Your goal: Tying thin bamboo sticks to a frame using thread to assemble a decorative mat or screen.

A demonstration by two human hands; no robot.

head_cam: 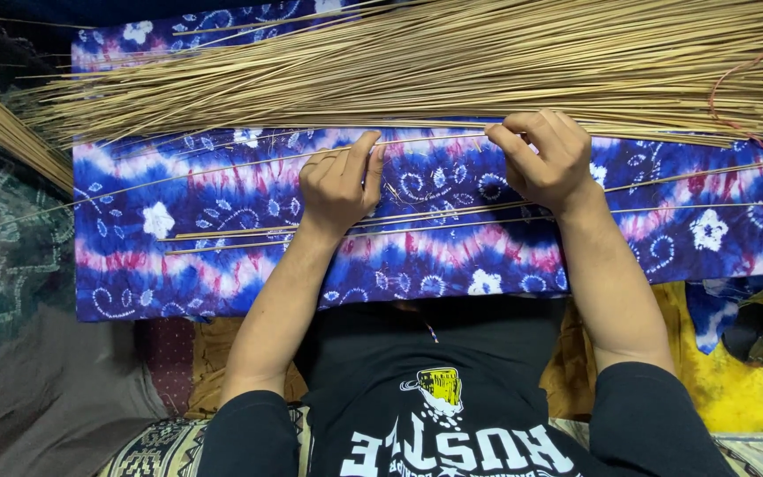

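- So both hands pinch one thin stick: left hand, right hand — taut between them.
- Stick pile sits just behind on the blue cloth — easy grabbing, I'd guess.

Down low here, a blue, white and pink tie-dye cloth spreads wide across the middle, a dark green patterned fabric covers the left, yellow cloth bunches at right, light even and soft.
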